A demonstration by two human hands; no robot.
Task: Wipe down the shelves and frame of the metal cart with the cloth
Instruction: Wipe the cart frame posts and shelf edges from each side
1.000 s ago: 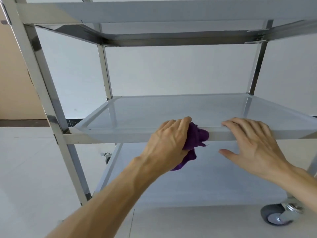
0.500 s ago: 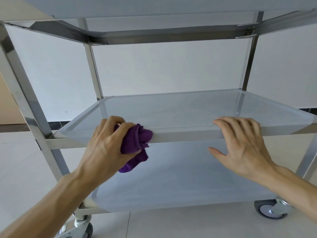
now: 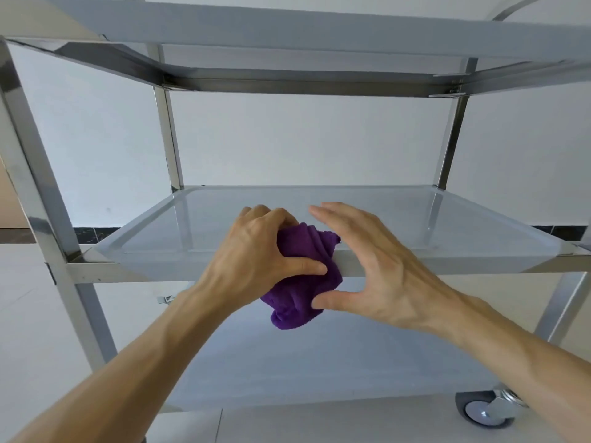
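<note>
Your left hand (image 3: 256,254), gripping the cloth (image 3: 302,276), slid back toward 3 o'clock along the middle shelf (image 3: 447,219) lip. Your right hand (image 3: 377,266), fingers spread, now touches the cloth; front edge likely nearly done.

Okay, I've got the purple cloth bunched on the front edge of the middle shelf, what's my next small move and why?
Probably slide the cloth rightward along the front edge of the middle shelf. Your left hand grips it against that edge, and your right hand is open right beside it, thumb touching the cloth. Shifting that hand aside first would likely free the stretch of edge to its right.
</note>
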